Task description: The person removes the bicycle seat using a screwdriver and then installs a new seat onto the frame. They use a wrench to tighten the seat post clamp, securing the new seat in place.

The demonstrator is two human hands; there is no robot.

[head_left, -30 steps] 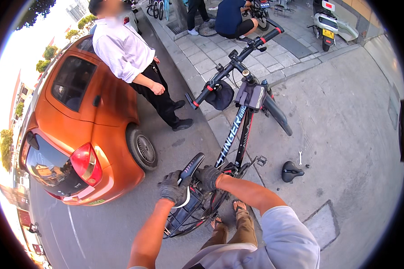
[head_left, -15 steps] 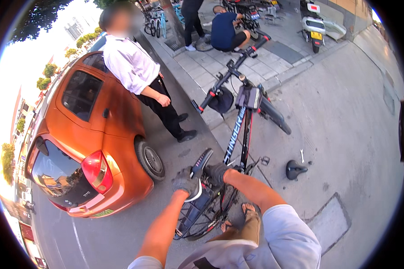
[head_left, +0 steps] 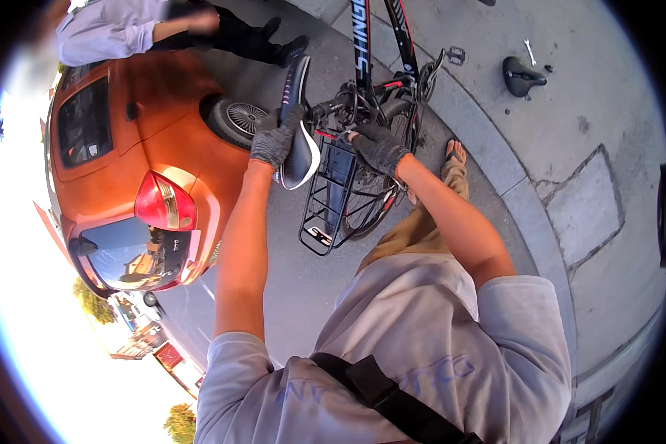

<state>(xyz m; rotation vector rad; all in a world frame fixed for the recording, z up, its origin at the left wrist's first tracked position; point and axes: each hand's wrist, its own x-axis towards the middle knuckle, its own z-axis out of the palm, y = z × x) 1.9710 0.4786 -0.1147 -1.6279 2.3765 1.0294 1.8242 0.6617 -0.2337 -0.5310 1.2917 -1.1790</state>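
Observation:
My left hand [head_left: 272, 139], in a grey glove, is closed on a black saddle with white edging [head_left: 300, 159], held lengthwise at the back of the bicycle [head_left: 362, 48]. My gloved right hand [head_left: 379, 150] is closed beside the saddle, by the seat clamp area and the top of the black rear rack [head_left: 335, 185]; what its fingers hold is too small to make out. The rear wheel [head_left: 381, 207] stands below the rack, near my sandalled foot. On the pavement to the right lie another black saddle [head_left: 518, 74] and a silver wrench [head_left: 529, 52].
An orange car [head_left: 152, 111] is close on the left, its wheel near my left hand. A person [head_left: 107, 33] in a pale shirt and dark trousers stands at the upper left. A curved stone kerb [head_left: 514, 189] runs along my right.
The view has tipped downward, so the bicycle, car and person sit higher and the handlebar has left the frame. The saddle in my left hand is shifted more upright, apart from my right hand.

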